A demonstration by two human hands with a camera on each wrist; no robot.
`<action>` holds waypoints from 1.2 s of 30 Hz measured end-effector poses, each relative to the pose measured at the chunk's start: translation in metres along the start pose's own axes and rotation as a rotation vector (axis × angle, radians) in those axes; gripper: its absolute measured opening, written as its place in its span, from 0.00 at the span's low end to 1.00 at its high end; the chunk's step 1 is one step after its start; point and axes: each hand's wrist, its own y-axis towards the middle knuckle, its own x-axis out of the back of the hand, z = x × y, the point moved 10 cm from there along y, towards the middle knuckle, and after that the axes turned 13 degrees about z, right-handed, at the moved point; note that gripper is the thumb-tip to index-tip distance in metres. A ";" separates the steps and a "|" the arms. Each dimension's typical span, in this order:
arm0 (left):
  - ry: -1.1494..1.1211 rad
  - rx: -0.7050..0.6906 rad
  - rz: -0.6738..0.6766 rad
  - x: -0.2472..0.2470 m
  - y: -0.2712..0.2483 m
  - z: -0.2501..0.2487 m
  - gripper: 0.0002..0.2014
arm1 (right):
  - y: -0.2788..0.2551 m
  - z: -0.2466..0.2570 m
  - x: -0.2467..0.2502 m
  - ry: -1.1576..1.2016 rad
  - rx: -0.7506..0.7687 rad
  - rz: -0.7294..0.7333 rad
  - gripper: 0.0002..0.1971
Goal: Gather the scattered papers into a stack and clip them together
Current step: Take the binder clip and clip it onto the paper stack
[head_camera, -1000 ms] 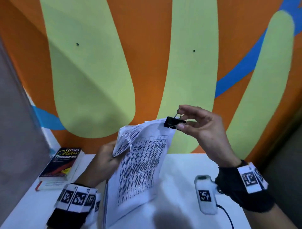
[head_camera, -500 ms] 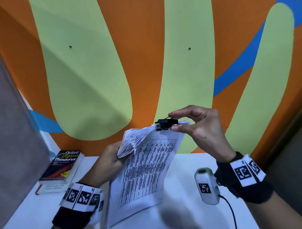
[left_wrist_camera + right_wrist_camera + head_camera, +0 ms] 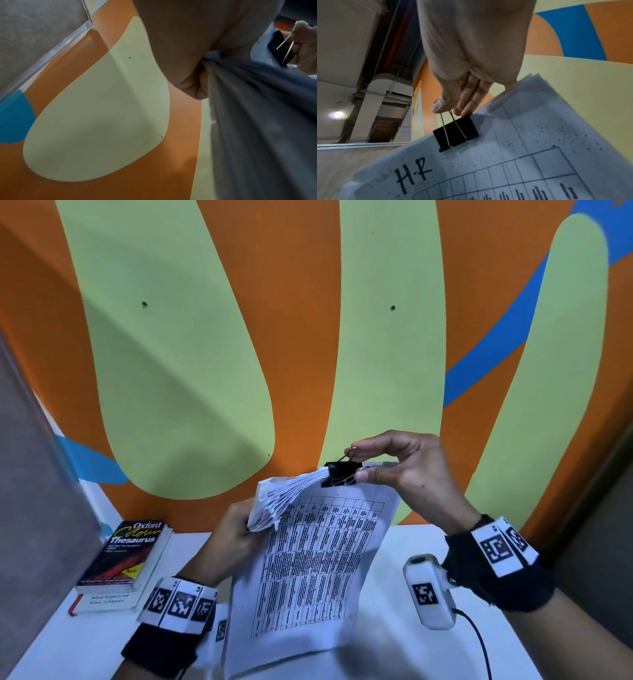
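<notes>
A stack of printed papers with table grids is held upright above the white table. My left hand grips its left edge, where the sheets fan out. A black binder clip sits over the stack's top edge. My right hand pinches the clip's wire handles between thumb and fingers.
A Thesaurus book lies on another book at the table's left, by a grey panel. The orange, green and blue wall rises right behind the table. A cable hangs from my right wrist camera.
My right hand has brought the clip from just off the corner down onto the stack's top edge. The left hand keeps its grip on the fanned edge.
</notes>
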 end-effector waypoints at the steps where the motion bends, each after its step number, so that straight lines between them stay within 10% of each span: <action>1: -0.023 0.004 0.011 -0.003 0.001 0.000 0.07 | 0.001 -0.003 -0.001 -0.012 -0.025 0.023 0.19; 11: -0.206 0.077 0.006 -0.012 0.013 0.019 0.26 | 0.000 -0.017 -0.014 -0.328 -0.249 0.288 0.29; 18: -0.244 0.086 0.037 -0.021 0.018 0.026 0.29 | -0.002 -0.034 -0.027 -0.914 -0.455 0.469 0.60; 32: -0.244 0.059 0.055 -0.021 0.024 0.020 0.23 | 0.005 -0.040 0.000 -1.038 -0.583 0.256 0.21; 36: -0.360 0.101 -0.115 -0.002 0.016 0.027 0.21 | -0.023 -0.051 0.046 -0.371 -0.444 -0.119 0.15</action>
